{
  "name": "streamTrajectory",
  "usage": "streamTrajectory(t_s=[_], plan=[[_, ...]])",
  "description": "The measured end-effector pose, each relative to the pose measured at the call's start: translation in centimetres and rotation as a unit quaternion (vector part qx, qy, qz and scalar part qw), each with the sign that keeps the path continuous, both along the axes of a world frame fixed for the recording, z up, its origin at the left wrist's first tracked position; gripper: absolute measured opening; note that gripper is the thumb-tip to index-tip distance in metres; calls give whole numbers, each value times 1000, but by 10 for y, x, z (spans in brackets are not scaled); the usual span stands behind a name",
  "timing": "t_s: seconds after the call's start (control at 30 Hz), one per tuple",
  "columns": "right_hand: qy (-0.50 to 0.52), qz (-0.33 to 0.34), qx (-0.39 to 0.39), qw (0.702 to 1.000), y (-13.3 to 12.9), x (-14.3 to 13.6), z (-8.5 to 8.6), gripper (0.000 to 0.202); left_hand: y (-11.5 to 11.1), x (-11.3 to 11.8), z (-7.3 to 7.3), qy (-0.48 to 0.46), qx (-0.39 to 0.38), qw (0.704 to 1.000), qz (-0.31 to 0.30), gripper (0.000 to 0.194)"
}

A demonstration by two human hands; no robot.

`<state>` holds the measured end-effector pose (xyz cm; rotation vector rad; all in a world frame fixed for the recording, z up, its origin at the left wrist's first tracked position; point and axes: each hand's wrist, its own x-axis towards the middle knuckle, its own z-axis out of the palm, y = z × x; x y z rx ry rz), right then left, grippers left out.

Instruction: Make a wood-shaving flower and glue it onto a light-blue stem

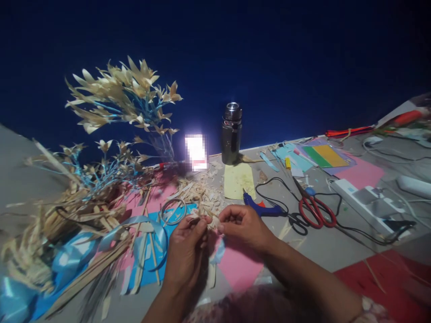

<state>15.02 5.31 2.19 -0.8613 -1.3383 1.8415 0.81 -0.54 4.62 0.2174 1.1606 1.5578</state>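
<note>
Close together over the work surface, both of my hands have their fingertips pinched. My left hand (188, 242) is closed with thumb and forefinger on a small pale piece of dried husk (213, 221). Facing it, my right hand (245, 226) has curled fingers, pinched at the other side of that piece. Its exact shape is partly hidden by the fingers and blends with the shavings behind. A pink sheet (240, 264) lies below the hands, and a ring-shaped roll (173, 211) lies beyond my left hand. Past my right hand rests a blue glue gun (264, 209).
Husk flowers on blue stems (124, 98) stand at back left, above blue ribbon (76, 251) and husk strips. A dark flask (231, 134) stands behind a yellow sheet (237, 179). Rightward lie red-handled scissors (316, 211), cords and a power strip (363, 206). A bright light glows behind.
</note>
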Motion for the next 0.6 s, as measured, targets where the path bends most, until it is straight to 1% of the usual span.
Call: streamTrajectory(t_s=[0.1,0.2,0.33,0.43,0.53,0.6], plan=[[36,-50,-38,997,-3,-5,-5,27,2,2,-3,-9,-10,1000,8,43],[78,-90,-67,991,-7,-12,-9,28,4,8,-10,-15,2,1000,-7,39],[83,-147,-67,983,-12,-20,-13,25,4,15,-18,-23,12,999,-20,35],[76,-139,-56,986,-13,-19,-14,22,5,15,-19,-34,7,999,-8,35],[72,-122,-56,988,-13,-14,-15,23,7,12,-16,-32,-14,999,6,40],[68,-126,-63,988,-12,-12,-17,24,8,11,-13,-25,-36,999,4,43]])
